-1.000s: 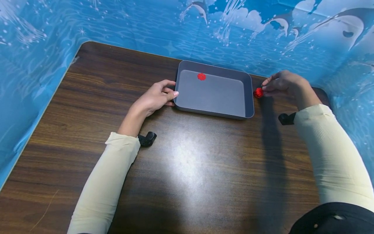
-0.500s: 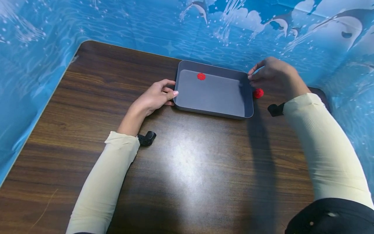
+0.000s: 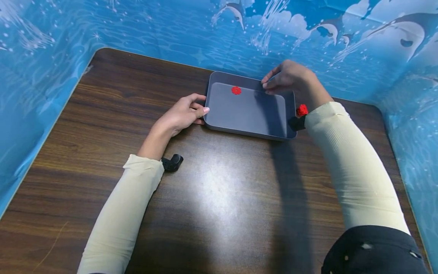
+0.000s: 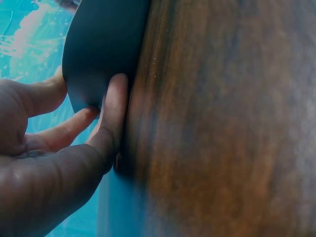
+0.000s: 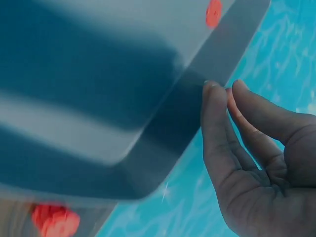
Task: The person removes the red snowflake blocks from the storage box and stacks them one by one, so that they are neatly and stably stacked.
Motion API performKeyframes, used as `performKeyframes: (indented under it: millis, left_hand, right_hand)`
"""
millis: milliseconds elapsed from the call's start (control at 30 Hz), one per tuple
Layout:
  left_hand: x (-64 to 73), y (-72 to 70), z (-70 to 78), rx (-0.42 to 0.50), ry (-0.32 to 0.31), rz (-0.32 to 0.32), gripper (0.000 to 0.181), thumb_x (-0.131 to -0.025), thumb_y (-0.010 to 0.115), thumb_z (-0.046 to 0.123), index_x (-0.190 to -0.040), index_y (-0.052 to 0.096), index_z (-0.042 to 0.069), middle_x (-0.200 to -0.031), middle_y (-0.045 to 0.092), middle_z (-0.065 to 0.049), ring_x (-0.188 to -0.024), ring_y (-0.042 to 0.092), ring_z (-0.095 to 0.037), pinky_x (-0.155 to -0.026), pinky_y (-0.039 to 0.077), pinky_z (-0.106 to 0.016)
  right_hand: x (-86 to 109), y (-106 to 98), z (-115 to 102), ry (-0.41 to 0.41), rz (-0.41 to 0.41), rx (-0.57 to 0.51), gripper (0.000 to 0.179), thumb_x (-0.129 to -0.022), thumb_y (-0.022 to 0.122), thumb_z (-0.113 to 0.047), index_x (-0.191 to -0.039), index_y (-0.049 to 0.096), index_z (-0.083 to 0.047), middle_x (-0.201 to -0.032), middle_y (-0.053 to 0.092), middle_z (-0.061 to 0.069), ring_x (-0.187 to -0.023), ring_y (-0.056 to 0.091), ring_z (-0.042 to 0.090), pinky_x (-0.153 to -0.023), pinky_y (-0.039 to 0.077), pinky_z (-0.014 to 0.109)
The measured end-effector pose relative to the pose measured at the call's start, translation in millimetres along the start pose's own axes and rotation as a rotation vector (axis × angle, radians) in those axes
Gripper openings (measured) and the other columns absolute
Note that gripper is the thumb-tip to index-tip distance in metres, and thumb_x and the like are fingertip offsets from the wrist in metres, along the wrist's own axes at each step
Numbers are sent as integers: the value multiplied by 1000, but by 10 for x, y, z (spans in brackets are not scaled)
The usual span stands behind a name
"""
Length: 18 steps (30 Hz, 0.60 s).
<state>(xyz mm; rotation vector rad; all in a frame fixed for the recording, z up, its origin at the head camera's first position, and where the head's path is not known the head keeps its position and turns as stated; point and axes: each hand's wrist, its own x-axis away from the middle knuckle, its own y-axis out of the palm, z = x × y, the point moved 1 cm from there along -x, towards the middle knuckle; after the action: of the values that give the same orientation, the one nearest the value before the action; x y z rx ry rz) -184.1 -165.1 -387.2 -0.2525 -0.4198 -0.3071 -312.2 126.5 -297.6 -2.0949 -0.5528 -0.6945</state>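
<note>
A grey rectangular tray (image 3: 246, 131) lies at the far edge of the table. Its left wall is gripped by my left hand (image 3: 183, 114): the thumb is over the rim, the fingers against the outer side. Inside the tray, near its back wall, lies a flat red scalloped disc (image 3: 236, 90). My right hand (image 3: 291, 78) hovers over the back right of the tray with its fingers loosely bent. In the right wrist view, nothing shows between its fingertips. On the table just right of the tray sits a clump of red pieces (image 3: 302, 110).
The dark wood table (image 3: 219, 198) spreads toward the person. A blue sheet printed with dolphins (image 3: 191, 34) hangs along the back and both sides. A black wrist camera (image 3: 297, 123) on the right arm overlaps the tray's right rim in the head view.
My right hand has moved left, from beside the red clump to above the tray. The clump, the disc, the tray and my left hand stay in place.
</note>
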Motion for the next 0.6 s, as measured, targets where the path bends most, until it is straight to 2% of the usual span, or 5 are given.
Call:
performKeyframes:
  millis: [100,233,433,533,600]
  left_hand:
    - [4,-6,-7,-1,7,-2,59,-114,55,21,-168,33,14,-147,53,-20,-121,66,-35,-110,59,-44]
    - [11,-11,-5,-2,11,-5,60,-114,55,21,-169,33,14,-148,53,-20,-121,66,-34,-110,59,-43]
    - [9,-9,3,14,16,-9,60,-114,56,20,-169,33,13,-148,53,-20,-126,64,-33,-110,60,-43]
    - [11,-7,7,19,14,-9,60,-113,56,19,-168,33,13,-147,53,-20,-128,63,-32,-110,60,-42]
    - [15,-10,8,17,10,-6,60,-113,57,19,-168,34,13,-147,53,-20,-128,64,-32,-110,60,-42]
  right_hand:
    - [-56,142,-120,-28,-22,-41,40,-106,69,-15,-144,63,-3,-88,76,-8,-84,75,5,-86,66,23]
    - [-127,344,-253,-73,-38,-75,42,-106,67,-9,-147,62,0,-106,75,1,-81,74,5,-90,66,24]
    - [-211,580,-360,-114,-40,-8,47,-106,66,-7,-152,59,0,-137,65,24,-68,72,2,-78,67,21]
    - [-240,643,-373,-123,-12,47,43,-105,68,-7,-148,62,0,-131,68,23,-66,70,3,-73,66,20]
    - [-262,671,-373,-132,22,91,37,-104,71,-7,-140,68,1,-116,71,17,-63,68,3,-71,66,21]
